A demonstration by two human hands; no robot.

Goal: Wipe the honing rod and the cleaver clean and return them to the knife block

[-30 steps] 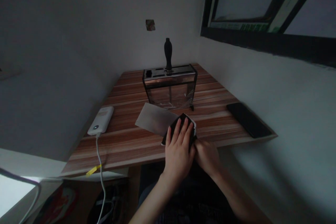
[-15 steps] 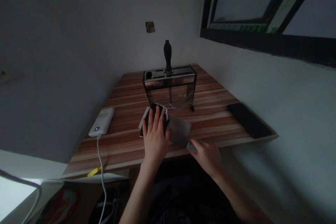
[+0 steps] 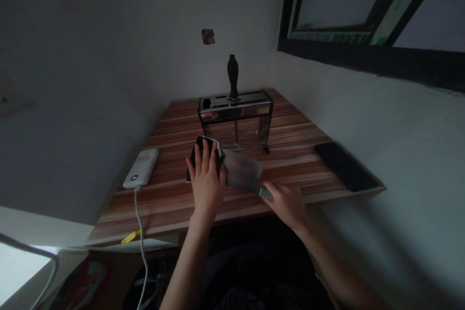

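My left hand (image 3: 208, 174) lies over a dark folded cloth (image 3: 192, 157) with a whitish edge, its fingers a little apart across the top and the thumb along the near right side. The cloth covers the far end of a cleaver (image 3: 242, 170), whose broad grey blade lies low over the table. My right hand (image 3: 285, 202) is closed around the cleaver's handle near the table's front edge. Behind the cleaver stands a knife block (image 3: 236, 128) with clear sides and a metal slotted top. A black-handled tool (image 3: 233, 75) stands upright in it.
A white power bank (image 3: 141, 168) with a white cable (image 3: 140, 218) sits at the left of the wood-grain table (image 3: 170, 203). The cable hangs over the front edge beside a yellow tag (image 3: 131, 236). A black phone (image 3: 345, 167) lies at the right edge. Walls border the table.
My left hand and the cloth have moved left and slightly away along the blade, covering the far end that showed before. The cleaver has shifted slightly; my right hand keeps its hold.
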